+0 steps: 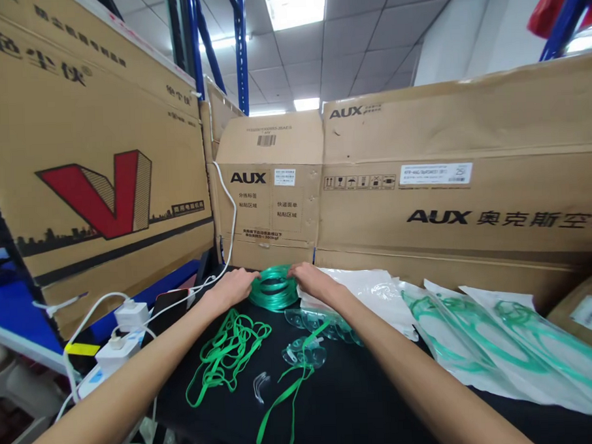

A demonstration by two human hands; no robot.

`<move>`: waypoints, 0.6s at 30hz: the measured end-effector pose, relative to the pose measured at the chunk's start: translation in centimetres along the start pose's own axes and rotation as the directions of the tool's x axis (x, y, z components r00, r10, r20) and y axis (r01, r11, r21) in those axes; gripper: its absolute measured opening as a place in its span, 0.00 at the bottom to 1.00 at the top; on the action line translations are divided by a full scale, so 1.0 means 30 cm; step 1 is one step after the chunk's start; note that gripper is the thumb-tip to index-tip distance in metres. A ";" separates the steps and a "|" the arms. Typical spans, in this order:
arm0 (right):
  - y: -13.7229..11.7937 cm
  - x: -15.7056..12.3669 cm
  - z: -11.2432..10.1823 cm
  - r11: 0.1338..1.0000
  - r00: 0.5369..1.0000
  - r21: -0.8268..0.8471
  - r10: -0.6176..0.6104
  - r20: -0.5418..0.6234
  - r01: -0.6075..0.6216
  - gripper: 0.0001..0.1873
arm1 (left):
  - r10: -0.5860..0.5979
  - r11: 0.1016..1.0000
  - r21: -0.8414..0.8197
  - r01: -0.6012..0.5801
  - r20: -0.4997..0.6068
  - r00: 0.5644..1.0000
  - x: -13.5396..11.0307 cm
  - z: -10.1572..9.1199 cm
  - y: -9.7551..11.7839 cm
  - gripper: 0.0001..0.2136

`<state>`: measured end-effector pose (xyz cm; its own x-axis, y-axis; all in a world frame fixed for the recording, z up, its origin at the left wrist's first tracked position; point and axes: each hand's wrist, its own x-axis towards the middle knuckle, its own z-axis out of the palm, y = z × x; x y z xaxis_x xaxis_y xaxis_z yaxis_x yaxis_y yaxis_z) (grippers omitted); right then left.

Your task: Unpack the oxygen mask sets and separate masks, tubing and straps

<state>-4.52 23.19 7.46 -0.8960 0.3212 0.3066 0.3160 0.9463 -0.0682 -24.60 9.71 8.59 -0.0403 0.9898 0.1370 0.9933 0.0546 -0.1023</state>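
A coil of translucent green tubing (275, 303) lies at the far middle of the black table surface. My left hand (235, 285) pinches its left rim and my right hand (315, 281) grips its right rim, the fingertips partly hidden. Nearer to me on the left is a tangled green flat cord (230, 356). Small clear curved pieces (260, 386) lie beside it. Clear plastic discs (302, 354) with a green strap (284, 396) sit in the middle, and more clear discs (324, 324) lie partly under my right forearm.
White plastic bags (377, 290) lie behind my right arm. Several clear packets holding green tubing (507, 343) overlap at the right. A power strip with white chargers (118, 351), cables and a dark phone (171, 309) are at left. Cardboard panels (270, 190) wall the back and sides.
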 end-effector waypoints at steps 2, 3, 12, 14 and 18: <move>-0.011 -0.017 -0.009 1.000 1.000 0.019 0.004 -0.025 -0.003 0.17 | 0.001 1.000 -0.014 -0.001 -0.003 1.000 -0.014 -0.019 0.009 0.17; -0.021 -0.038 -0.018 0.999 0.999 0.032 0.005 -0.044 -0.004 0.16 | 0.004 1.000 -0.030 -0.005 -0.014 1.000 -0.029 -0.033 0.016 0.17; -0.257 -0.488 -0.130 0.981 0.969 0.169 0.129 -0.213 -0.094 0.17 | 0.222 0.921 -0.317 -0.226 -0.050 0.974 -0.277 -0.042 0.192 0.14; -0.296 -0.593 -0.126 0.970 0.949 0.188 0.197 -0.245 -0.153 0.16 | 0.233 0.910 -0.336 -0.244 -0.072 0.970 -0.295 -0.005 0.245 0.12; -0.297 -0.726 -0.102 0.862 0.832 0.392 0.455 -0.316 -0.323 0.16 | 0.265 0.885 -0.358 -0.298 -0.139 0.954 -0.279 0.031 0.337 0.11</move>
<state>13.14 7.65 4.29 -0.5031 0.6870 0.5243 0.4390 0.7257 -0.5297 -14.33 2.12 5.49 0.2397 0.9406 0.2405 0.9300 -0.2935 0.2211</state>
